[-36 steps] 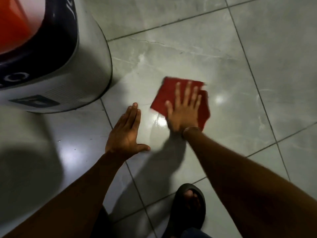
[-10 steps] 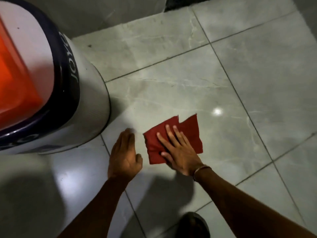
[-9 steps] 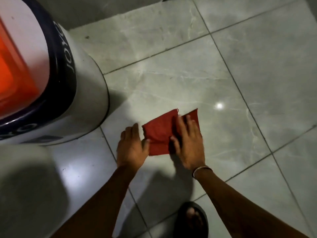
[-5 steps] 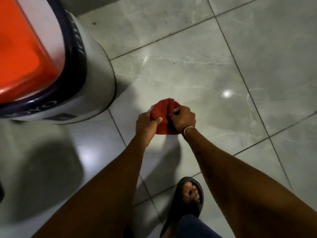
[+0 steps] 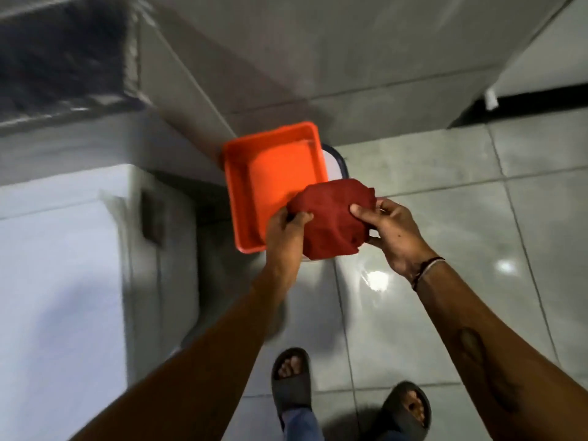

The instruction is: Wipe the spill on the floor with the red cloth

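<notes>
The red cloth [image 5: 331, 218] is bunched up in the air, held between both hands above the floor. My left hand [image 5: 284, 230] grips its left side and my right hand [image 5: 391, 232] grips its right side. The cloth hangs at the near right corner of an orange tray [image 5: 270, 173] and overlaps that corner. Below and right of the cloth, the grey floor tile shows a glossy wet-looking patch [image 5: 377, 278] with a bright light reflection.
The orange tray rests on a white round-topped appliance [image 5: 334, 162] with a dark rim. A large white cabinet or appliance [image 5: 63, 281] fills the left side. Grey wall panels rise behind. My two sandalled feet [image 5: 291, 374] stand on the tiles at the bottom.
Both hands gathered the cloth off the floor and lifted it up beside the orange tray. The view rose from crouching to standing, and both feet now show.
</notes>
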